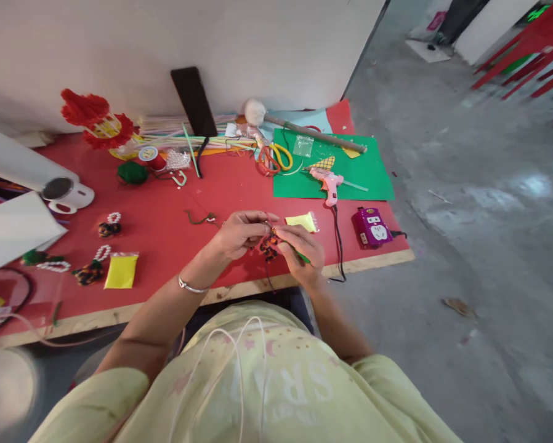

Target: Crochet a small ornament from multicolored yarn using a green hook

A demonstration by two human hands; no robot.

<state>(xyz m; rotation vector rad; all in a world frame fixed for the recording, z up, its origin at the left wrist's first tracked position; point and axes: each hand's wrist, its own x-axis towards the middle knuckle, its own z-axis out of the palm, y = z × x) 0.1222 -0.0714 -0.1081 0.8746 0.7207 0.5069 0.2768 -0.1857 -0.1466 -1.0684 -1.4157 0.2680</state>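
Note:
My left hand, a bracelet at its wrist, is closed with its fingertips pinching a small black-and-orange yarn piece. From the right, my right hand meets it, closed around a slim green-handled tool that looks like a crochet hook. Its tip is hidden among my fingers and the yarn. A thin strand hangs from the piece toward the table's front edge. Just behind my right hand lies a yellow packet. A dark green twisted strip rests left of my left hand.
A pink glue gun lies on a green sheet, near scissors. A purple power socket sits at right. Yarn pieces with white bead loops, another yellow packet and a white mug stand left. A phone leans behind.

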